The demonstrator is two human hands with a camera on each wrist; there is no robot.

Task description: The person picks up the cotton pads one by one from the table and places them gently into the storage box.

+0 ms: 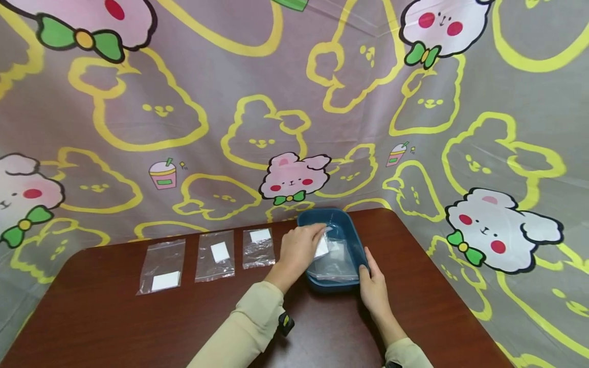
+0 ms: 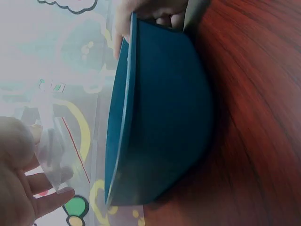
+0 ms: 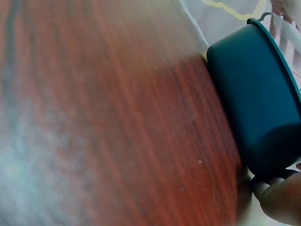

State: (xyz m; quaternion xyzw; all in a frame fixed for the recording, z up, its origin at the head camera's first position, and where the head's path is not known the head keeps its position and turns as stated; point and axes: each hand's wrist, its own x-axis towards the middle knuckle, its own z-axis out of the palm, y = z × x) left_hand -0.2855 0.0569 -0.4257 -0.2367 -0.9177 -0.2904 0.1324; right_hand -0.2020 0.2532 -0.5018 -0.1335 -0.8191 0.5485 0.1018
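Observation:
My left hand (image 1: 294, 250) is over the left side of a dark blue plastic bin (image 1: 332, 287). It pinches a clear zip bag (image 2: 56, 153) by the top, and a white card shows in this bag. Under it, another clear bag (image 1: 335, 266) with a pale piece inside lies in the bin. At the bin's right side my right hand (image 1: 375, 289) grips the wall, thumb at the rim and fingers along the outside. In the right wrist view only part of that hand shows, at the bin's lower corner.
Left of the bin, three clear zip bags lie in a row on the brown wooden table (image 1: 101, 306): a left bag (image 1: 163, 255), a middle bag (image 1: 207, 268) and a right bag (image 1: 257, 253), each with a white card. A patterned curtain (image 1: 207, 128) hangs behind and at the right.

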